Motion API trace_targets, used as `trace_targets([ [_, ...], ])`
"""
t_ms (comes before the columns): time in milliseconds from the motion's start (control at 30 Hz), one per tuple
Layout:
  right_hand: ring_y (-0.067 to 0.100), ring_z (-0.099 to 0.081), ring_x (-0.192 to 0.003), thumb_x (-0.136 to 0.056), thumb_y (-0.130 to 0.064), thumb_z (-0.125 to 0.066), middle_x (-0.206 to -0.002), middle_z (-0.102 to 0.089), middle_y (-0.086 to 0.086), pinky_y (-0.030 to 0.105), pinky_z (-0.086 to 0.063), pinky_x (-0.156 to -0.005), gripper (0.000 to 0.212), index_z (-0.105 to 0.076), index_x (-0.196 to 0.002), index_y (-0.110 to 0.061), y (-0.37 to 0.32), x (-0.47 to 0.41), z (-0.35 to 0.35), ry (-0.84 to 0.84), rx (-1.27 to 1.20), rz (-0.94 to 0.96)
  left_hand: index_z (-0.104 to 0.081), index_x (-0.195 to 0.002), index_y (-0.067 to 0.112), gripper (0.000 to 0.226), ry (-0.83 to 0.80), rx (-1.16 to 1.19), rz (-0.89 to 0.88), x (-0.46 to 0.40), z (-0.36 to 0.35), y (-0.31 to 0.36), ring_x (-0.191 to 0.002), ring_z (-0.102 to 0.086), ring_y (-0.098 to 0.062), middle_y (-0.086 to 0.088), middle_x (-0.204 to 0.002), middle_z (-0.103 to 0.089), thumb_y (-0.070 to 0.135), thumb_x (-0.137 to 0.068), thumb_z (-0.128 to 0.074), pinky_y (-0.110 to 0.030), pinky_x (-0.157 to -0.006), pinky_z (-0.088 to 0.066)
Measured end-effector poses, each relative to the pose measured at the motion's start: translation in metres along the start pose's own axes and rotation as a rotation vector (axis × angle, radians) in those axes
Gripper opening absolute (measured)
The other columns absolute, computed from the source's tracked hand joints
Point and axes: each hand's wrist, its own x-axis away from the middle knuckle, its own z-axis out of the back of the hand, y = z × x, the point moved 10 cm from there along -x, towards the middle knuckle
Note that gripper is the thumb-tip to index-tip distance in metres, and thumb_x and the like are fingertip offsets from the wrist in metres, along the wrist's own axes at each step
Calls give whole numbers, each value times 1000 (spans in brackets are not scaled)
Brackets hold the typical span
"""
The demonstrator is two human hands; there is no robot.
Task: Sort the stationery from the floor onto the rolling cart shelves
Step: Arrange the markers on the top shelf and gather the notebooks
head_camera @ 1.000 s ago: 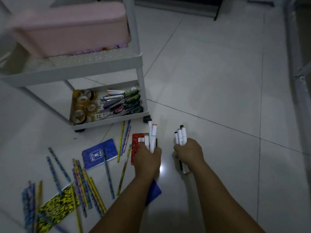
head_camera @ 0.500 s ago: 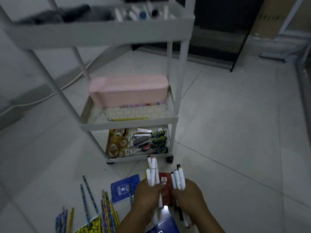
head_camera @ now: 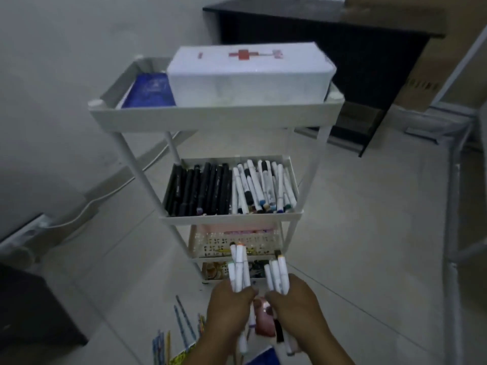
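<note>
two hands side by side, left hand [head_camera: 229, 309] gripping white markers [head_camera: 239, 270], right hand [head_camera: 295, 302] gripping another bunch [head_camera: 278, 273]

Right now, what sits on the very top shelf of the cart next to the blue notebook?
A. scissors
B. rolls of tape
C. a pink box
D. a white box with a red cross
D: on the cart's top shelf, a white box with a red cross on its lid sits beside the blue notebook.
</note>
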Motion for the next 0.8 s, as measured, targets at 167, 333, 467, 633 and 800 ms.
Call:
trace_targets([
  [167,9,-60,-81,-87,-16,-59,-97,-64,-2,18,-44,-62,26,-54,-111,-22,-107,15,38,49,-39,149,-67,-92,13,9,-33,-38,-124,41,18,101,-68,-70,-25,-9,-75,-73,13,-84,-70,-30,-55,-55],
  [333,17,-57,-90,-91,-14,-56,-116,-61,9,16,-42,-60,54,-35,-140,-13,-177,-26,55,173,85,251,-67,-90,9,10,-19,-90,-209,14,19,170,-72,-67,-23,-10,-79,-69,17,-84,-68,-32,-62,-55],
  [467,27,-56,-116,-91,-8,-54,-135,-53,14,25,-45,-84,77,-9,-153,-13,-199,-64,66,293,208,181,-60,-92,3,18,2,-153,-228,-32,9,204,-69,-61,-25,-17,-84,-66,18,-85,-68,-26,-56,-47],
  [633,32,-50,-124,-89,-3,-55,-141,-45,18,38,-44,-97,85,0,-153,-13,-198,-97,69,308,362,37,-57,-76,5,19,32,-269,-196,-65,-6,222,-70,-60,-25,-15,-83,-63,17,-88,-67,-27,-56,-46],
  [800,33,-47,-126,-96,-11,-46,-143,-43,17,40,-41,-100,59,-18,-148,-7,-204,-117,71,417,376,108,-66,-94,-4,23,34,-310,-180,-81,-13,221,-79,-67,-29,-18,-91,-68,17,-84,-67,-26,-58,-47],
])
